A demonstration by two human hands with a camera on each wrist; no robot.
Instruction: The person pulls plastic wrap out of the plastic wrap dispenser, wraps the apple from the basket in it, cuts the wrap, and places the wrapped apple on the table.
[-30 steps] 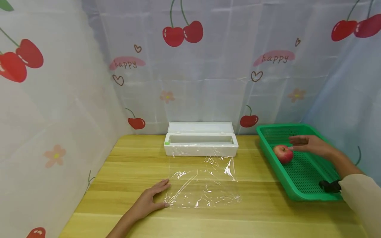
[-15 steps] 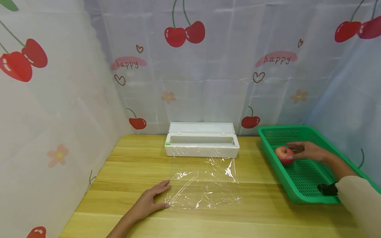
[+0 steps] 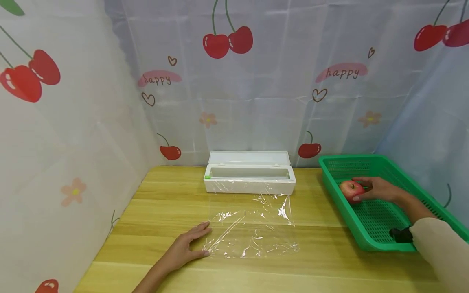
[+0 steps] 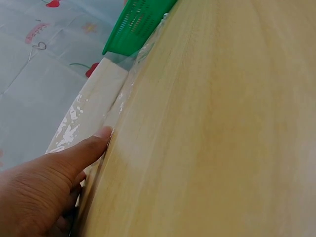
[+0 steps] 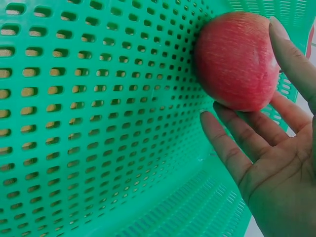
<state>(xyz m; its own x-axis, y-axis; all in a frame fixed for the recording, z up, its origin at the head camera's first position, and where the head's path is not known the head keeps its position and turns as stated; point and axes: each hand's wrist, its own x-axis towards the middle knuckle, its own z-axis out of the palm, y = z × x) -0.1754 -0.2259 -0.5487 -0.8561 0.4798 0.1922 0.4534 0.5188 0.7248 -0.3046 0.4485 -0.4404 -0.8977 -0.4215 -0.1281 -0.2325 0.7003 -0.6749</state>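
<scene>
My right grip [image 3: 377, 189] is at the right of the head view, inside the green basket [image 3: 377, 246], and I judge the step in hand to be getting hold of the apple [image 3: 350, 191]. The apple sits close by the basket's left wall, with my thumb on its near side and my fingers reaching behind it. In the right wrist view those fingers are spread, one fingertip clear of the skin; I cannot tell how firmly the others touch.

At the lower middle of the head view, my left grip [image 3: 182, 249] rests on the wooden surface [image 3: 165, 211], fingers spread, thumb at the lower left corner of the clear film [image 3: 253, 228]. That film runs up to the white box [image 3: 250, 187], its lid [image 3: 250, 157] raised.

My next move, I think, calls for closing thumb and fingers snugly round the apple, then lifting it over the basket's rim, with light pressure on the left so the film doesn't curl.
</scene>
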